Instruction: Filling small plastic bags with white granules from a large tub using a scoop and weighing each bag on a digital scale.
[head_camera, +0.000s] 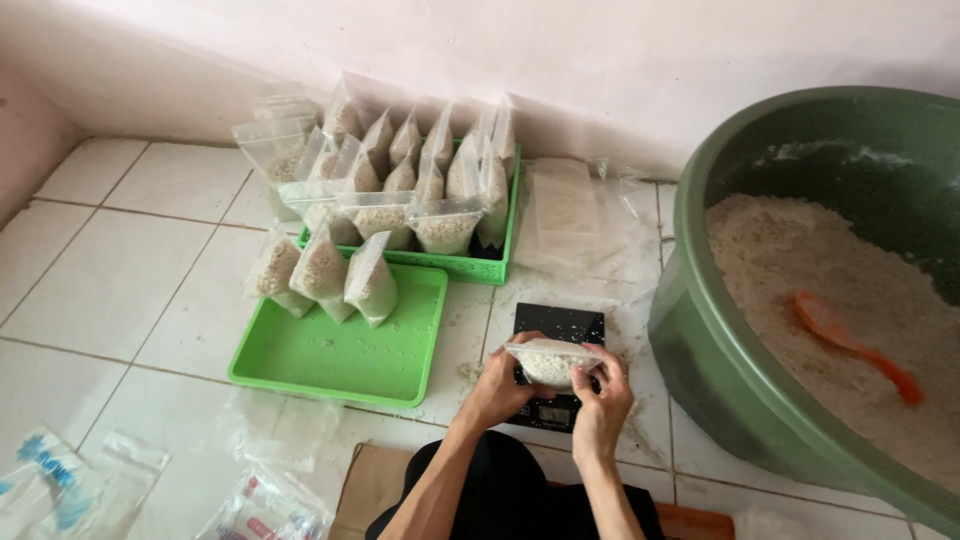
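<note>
My left hand (500, 385) and my right hand (603, 400) both hold a small clear plastic bag (552, 362) part-filled with pale grain, gripping it near its top edge. The bag sits over a small black digital scale (557, 325) on the white tiled floor. The scale's display is partly hidden behind my hands.
A flat green tray (340, 355) holds three filled bags (322, 272). Behind it a green basket (470, 267) is packed with several filled bags. A stack of empty clear bags (565, 205) lies by the wall. A big green tub (700, 330) of grain holds an orange scoop (850, 345).
</note>
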